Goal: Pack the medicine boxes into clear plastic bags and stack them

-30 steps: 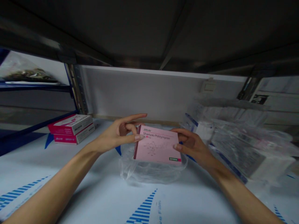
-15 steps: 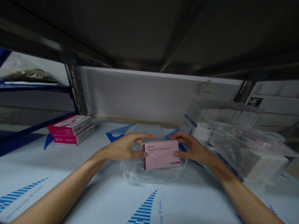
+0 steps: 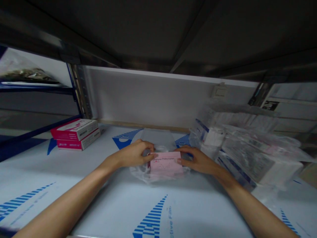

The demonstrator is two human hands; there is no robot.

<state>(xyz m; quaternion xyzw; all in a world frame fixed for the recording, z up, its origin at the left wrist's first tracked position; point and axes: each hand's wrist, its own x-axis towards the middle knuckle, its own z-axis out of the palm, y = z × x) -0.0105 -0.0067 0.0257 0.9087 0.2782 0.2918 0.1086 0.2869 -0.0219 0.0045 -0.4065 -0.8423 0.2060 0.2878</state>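
Observation:
A pink ZEUS carton (image 3: 165, 164) with a printed label lies low on the shelf, and clear plastic seems to cover part of it. Under and behind it spreads a clear plastic bag (image 3: 158, 137), with the carton sitting at or just inside its mouth. My left hand (image 3: 133, 154) grips the carton's left edge, its fingertips also on the bag. My right hand (image 3: 197, 161) holds the right edge, with its fingers resting on the carton's top face. How far the carton sits inside the bag is hard to tell.
Two stacked pink-and-white cartons (image 3: 75, 134) stand at the left. Plastic-wrapped white packages (image 3: 257, 155) sit close to my right hand. A blue-printed white film (image 3: 49, 178) covers the shelf, with a white back panel (image 3: 138, 97) behind and a dark shelf above.
The pink carton has moved down and away from me, from held above the bag to lying low at its mouth. Both hands moved with it, and the plastic now partly covers it.

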